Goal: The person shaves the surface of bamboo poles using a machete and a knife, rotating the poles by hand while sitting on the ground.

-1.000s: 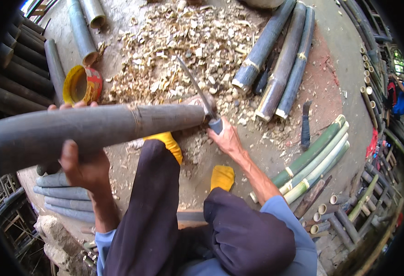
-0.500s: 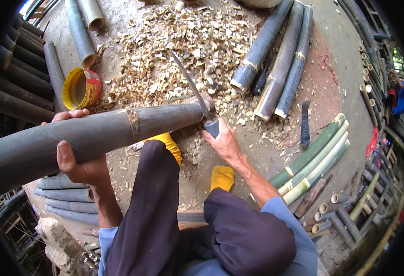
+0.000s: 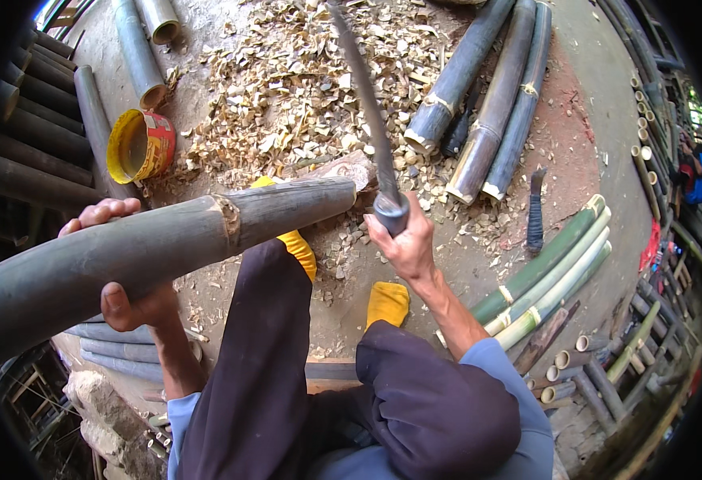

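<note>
A thick dark bamboo pole (image 3: pixel 155 232) slants across from the lower left, its cut end near the middle. My left hand (image 3: pixel 119 264) is closed round it from beneath, thumb on the near side and fingertips over the far side. In my right hand (image 3: pixel 408 244) is a long-bladed machete (image 3: pixel 371 112), gripped by its grey handle. The blade points up and away, just right of the pole's end and apart from it. Behind that end lies a pale wooden block (image 3: pixel 347 170). My feet in yellow socks (image 3: pixel 388 304) rest below.
Wood chips (image 3: pixel 287 96) are heaped ahead. Three dark bamboo lengths (image 3: pixel 491 104) lie at the far right, with a second knife (image 3: pixel 535 212) and green bamboo (image 3: pixel 543 276) nearer. A yellow-and-red tub (image 3: pixel 139 148) stands left, beside stacked dark poles (image 3: pixel 39 160).
My right hand has moved right with the machete, whose blade has swung away from the pole's end. The pole's end has shifted slightly, uncovering more of the wooden block.
</note>
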Available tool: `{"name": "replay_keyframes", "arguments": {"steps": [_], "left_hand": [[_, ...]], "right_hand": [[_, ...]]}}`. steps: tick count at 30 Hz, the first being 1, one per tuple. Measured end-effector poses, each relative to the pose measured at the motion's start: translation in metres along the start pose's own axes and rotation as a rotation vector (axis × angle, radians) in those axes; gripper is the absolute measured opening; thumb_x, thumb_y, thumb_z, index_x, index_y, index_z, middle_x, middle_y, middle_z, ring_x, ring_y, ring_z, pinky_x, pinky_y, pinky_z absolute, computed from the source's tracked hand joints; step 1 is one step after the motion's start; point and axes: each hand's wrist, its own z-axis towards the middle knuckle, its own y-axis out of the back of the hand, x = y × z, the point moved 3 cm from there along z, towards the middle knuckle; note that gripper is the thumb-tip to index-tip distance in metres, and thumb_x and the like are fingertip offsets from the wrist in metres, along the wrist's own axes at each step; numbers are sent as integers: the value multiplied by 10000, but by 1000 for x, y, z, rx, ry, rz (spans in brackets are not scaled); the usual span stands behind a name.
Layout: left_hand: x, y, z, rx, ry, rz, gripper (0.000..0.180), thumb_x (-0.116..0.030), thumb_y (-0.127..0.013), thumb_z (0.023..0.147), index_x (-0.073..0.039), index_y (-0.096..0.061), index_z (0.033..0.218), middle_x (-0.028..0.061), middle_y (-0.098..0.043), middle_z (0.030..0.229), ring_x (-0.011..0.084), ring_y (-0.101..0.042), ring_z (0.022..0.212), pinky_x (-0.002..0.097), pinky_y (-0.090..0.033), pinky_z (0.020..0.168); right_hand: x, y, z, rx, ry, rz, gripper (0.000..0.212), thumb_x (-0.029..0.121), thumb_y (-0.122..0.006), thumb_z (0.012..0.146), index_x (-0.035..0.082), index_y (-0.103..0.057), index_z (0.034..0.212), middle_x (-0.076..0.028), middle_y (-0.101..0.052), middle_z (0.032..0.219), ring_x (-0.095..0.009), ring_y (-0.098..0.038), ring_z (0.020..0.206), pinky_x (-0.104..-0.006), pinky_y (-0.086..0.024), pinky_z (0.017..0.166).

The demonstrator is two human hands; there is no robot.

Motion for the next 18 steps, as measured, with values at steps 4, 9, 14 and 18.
{"name": "replay_keyframes", "arguments": {"steps": [4, 9, 14, 18], "left_hand": [[-2, -20, -4, -81, 153, -96, 654, -359, -561, 710, 4, -378, 1223, 146, -490, 1040, 295, -493, 1001, 450, -343, 984], [-7, -15, 11, -285, 273, -19, 559, -354, -544, 788, -9, -389, 1200, 151, -498, 1041, 297, -511, 987, 445, -361, 976], [4, 1, 1, -225, 115, -36, 536, -347, -544, 765, -42, -399, 1181, 144, -479, 1040, 286, -494, 977, 437, -373, 957], [-1, -3, 0, -105, 84, -129, 577, -319, -579, 718, -53, -397, 1197, 137, -470, 1031, 277, -489, 957, 435, -363, 957]], "right_hand": [[-66, -14, -7, 83, -84, -128, 246, 170, -638, 813, 21, -487, 935, -96, -599, 672, -163, -597, 545, -281, -496, 466], [-33, -8, -3, 150, -252, -86, 298, 183, -665, 801, -1, -502, 969, -118, -621, 707, -188, -619, 581, -308, -512, 506], [-17, -11, -8, -43, 86, 60, 271, 170, -658, 811, 6, -476, 927, -122, -627, 708, -186, -625, 580, -310, -530, 503], [-58, -14, -3, 164, -252, -197, 294, 190, -665, 807, 4, -475, 933, -148, -636, 735, -229, -670, 670, -319, -558, 551]]}}
